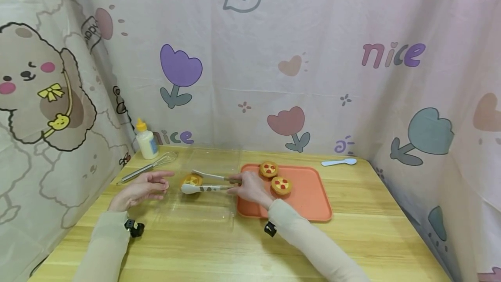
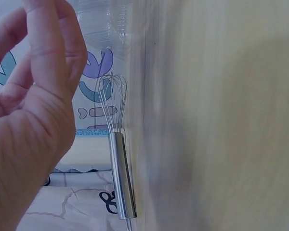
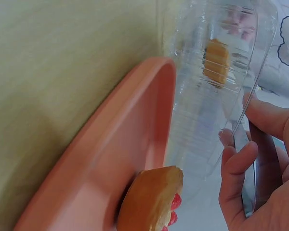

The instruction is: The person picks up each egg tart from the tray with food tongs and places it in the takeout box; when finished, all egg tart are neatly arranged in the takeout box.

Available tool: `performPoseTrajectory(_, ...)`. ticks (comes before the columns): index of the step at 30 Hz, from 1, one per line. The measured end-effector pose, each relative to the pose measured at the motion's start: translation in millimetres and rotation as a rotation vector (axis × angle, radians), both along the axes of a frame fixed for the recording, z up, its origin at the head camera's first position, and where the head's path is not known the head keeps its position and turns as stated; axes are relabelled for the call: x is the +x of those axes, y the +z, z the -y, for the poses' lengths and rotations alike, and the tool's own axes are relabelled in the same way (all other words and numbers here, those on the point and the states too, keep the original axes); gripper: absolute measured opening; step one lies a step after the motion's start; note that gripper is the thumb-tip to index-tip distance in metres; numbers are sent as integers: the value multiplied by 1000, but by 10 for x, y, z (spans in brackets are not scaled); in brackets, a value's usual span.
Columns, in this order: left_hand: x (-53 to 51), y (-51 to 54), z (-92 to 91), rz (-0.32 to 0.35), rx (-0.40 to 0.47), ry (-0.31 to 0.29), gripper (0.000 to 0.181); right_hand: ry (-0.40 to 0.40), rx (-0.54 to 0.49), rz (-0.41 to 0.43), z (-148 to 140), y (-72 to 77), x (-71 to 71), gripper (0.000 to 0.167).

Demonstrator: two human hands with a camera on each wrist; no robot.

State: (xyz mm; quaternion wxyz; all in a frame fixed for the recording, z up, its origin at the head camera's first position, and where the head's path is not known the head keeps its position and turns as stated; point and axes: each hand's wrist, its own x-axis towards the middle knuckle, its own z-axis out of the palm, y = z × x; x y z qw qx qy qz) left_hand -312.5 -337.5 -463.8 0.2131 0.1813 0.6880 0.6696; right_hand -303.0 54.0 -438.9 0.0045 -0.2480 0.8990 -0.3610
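My right hand (image 1: 251, 187) holds a pair of tongs (image 1: 213, 189) that reaches left into a clear plastic container (image 1: 213, 217). The tips lie on either side of a small tart (image 1: 192, 180) inside it; whether they squeeze it, I cannot tell. In the right wrist view the tart (image 3: 216, 63) shows through the container's wall (image 3: 195, 125). My left hand (image 1: 141, 189) hovers just left of the container, fingers loosely bent and holding nothing. Two tarts with red toppings, one behind (image 1: 268, 169) and one nearer (image 1: 281, 186), sit on an orange tray (image 1: 309, 206).
Behind my left hand a metal whisk (image 1: 146, 168) lies on the wooden table (image 1: 274, 251). A white squeeze bottle (image 1: 147, 143) with a yellow cap stands at the back left corner. At the back right lies a pale spoon (image 1: 338, 162). Printed curtains hang behind the table.
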Motion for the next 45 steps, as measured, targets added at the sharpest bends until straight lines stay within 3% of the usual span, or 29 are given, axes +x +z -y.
performPoseTrajectory(10,3,0,25,7,47,-43,49,-5,93,-44,101,34,-29,43)
performPoseTrajectory(25,-8,6,14,5,33,-33,50,1,144,-103,160,8,-63,44)
performPoseTrajectory(45,11,2,18,-17,4,-29,51,42,98,-134,44,-3,-68,47)
